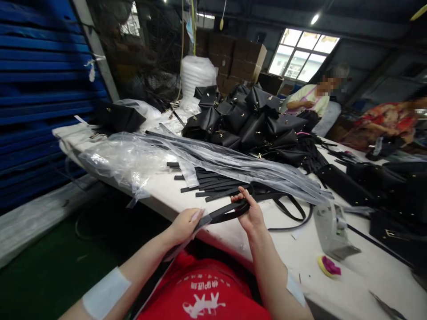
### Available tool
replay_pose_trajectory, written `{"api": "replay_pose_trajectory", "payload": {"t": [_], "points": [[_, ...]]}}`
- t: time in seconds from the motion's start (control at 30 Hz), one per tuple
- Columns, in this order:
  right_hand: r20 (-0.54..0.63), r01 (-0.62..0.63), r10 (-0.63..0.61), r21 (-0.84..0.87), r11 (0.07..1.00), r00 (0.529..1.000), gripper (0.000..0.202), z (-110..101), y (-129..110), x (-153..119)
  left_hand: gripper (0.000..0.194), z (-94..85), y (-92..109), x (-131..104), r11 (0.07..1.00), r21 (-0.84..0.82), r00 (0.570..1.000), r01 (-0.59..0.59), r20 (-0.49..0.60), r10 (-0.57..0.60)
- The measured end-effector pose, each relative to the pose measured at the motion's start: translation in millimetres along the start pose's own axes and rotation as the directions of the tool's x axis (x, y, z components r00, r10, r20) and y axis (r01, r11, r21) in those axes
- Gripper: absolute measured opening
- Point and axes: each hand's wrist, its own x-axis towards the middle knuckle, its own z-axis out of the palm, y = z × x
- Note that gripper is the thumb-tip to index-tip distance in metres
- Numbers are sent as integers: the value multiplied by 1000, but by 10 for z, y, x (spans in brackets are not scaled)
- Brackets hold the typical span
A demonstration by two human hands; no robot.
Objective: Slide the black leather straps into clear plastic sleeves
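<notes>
A looped black strap (pixel 224 215) runs between my two hands at the table's near edge. My left hand (pixel 187 226) is closed on the strap's left end, where a clear plastic sleeve (pixel 204 220) covers it and hangs down below my fingers. My right hand (pixel 251 212) has its fingers curled around the folded strap, its palm turned up. Just beyond my hands lie several flat black straps (pixel 213 183) side by side. More strap (pixel 290 206) loops on the table to the right of my right hand. Long clear plastic sleeves (pixel 230 158) lie across the pile behind.
Black bags (pixel 242 122) are heaped at the back of the white table (pixel 283 258). A tape dispenser (pixel 328 229), a yellow-and-purple round item (pixel 329 266) and a pointed metal tool (pixel 385 304) lie at right. One person (pixel 308 100) works behind; another (pixel 383 120) is farther right.
</notes>
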Motion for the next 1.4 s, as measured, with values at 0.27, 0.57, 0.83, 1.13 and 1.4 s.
{"api": "replay_pose_trajectory", "payload": {"t": [0.27, 0.57, 0.83, 1.13, 1.4], "points": [[-92, -89, 73, -184, 979, 993, 54, -182, 119, 106, 58, -103, -14, -46, 982, -181, 998, 49, -21, -54], [-82, 47, -44, 29, 998, 996, 22, -12, 53, 98, 50, -25, 158, 75, 985, 155, 997, -82, 20, 80], [-18, 81, -83, -77, 994, 996, 26, 73, 64, -14, 50, 96, 189, 195, 992, 100, 989, -74, 135, 60], [113, 57, -36, -191, 980, 993, 32, 32, -6, -118, 51, -23, -101, 133, 997, 48, 944, -52, 327, 33], [79, 194, -179, -265, 945, 981, 33, -13, -80, -57, 56, 244, -74, 36, 993, 57, 962, -104, 260, 86]]}}
